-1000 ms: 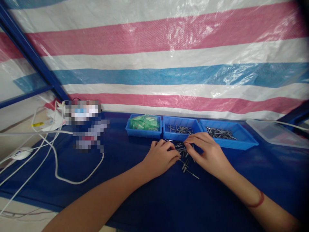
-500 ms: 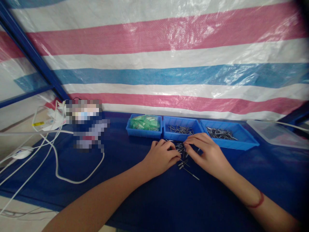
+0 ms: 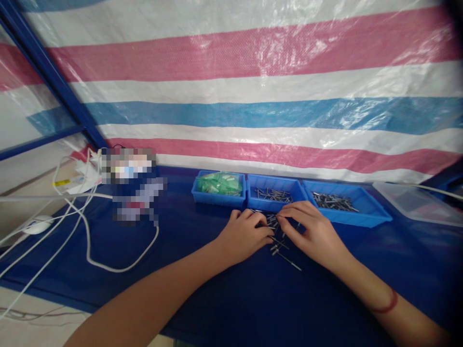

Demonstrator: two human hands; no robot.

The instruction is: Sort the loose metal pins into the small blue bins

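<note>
A small heap of thin metal pins [image 3: 275,233] lies loose on the blue table cover [image 3: 202,270], just in front of the trays. My left hand [image 3: 243,236] rests at the heap's left side with its fingers curled and their tips pinched among the pins. My right hand [image 3: 314,232] sits at the heap's right side, fingers bent, tips down on the pins. What each pinch holds is too small to make out. One long pin [image 3: 291,261] lies apart, nearer to me.
Three blue trays stand in a row behind the heap: one with green packets [image 3: 218,187], two with metal pins [image 3: 274,194] [image 3: 343,205]. A clear plastic tray [image 3: 419,202] is at far right. White cables [image 3: 90,241] and a blurred object [image 3: 133,188] lie left. Striped tarp behind.
Both hands stay at the heap; the fingers shift slightly and a few pins are nudged. The view has drifted a little.
</note>
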